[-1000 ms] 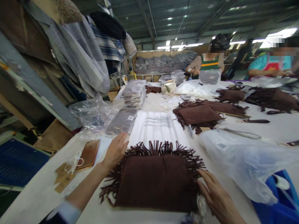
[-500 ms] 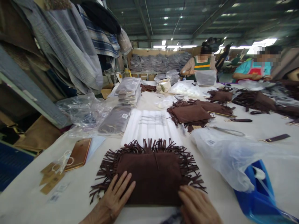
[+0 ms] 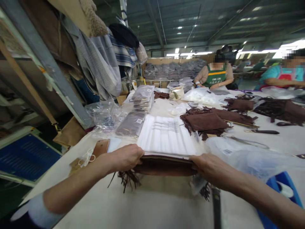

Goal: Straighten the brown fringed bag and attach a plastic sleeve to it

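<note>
A dark brown fringed bag is stretched between my two hands above the near part of the table. My left hand is closed on its left top corner. The opposite corner is in the grip of my right hand. The zipped top edge runs straight between them, and fringe hangs at both ends. A strap dangles below my right wrist. Just beyond the bag lies a stack of white printed plastic bags.
Packed grey bags are stacked at left, near clear plastic. A phone and cardboard tags lie left. More brown fringed bags lie right, with a blue bin near right. Two co-workers sit across the table.
The bag lay flat under my hands with its fringe spread. Both hands have now gripped its top corners and lifted it, turning its zipped edge upward. My view has shifted slightly left.
</note>
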A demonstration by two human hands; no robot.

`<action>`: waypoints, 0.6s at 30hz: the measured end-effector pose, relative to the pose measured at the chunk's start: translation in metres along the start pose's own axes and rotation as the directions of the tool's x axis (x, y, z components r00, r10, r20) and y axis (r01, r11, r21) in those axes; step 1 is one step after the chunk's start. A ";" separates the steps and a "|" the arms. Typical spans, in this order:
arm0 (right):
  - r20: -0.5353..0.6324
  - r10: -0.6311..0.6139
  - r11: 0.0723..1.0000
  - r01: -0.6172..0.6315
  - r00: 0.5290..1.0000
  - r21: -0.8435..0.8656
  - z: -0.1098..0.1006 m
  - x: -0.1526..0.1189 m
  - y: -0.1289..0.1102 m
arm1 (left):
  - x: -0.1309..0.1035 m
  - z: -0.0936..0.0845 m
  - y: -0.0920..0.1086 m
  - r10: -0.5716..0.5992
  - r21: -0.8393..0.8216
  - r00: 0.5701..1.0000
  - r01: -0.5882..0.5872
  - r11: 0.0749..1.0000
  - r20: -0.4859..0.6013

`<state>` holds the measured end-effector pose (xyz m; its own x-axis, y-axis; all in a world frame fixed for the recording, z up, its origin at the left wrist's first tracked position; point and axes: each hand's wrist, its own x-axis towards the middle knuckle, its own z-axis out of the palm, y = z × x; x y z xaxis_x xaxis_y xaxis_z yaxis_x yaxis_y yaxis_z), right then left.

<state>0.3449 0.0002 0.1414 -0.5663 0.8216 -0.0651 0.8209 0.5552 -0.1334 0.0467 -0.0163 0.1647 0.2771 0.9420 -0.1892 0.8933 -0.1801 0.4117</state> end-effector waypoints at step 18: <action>-0.361 -0.391 0.919 0.336 0.847 -0.208 -0.073 0.079 -0.059 | -0.036 0.149 0.063 -0.011 -0.991 0.995 0.099 -0.086 0.101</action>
<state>0.2576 0.0416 0.2160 -0.7740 0.5250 0.3540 0.5794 0.8127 0.0617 0.1457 -0.1042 0.0643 0.3014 0.9107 -0.2824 -0.3998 0.3896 0.8297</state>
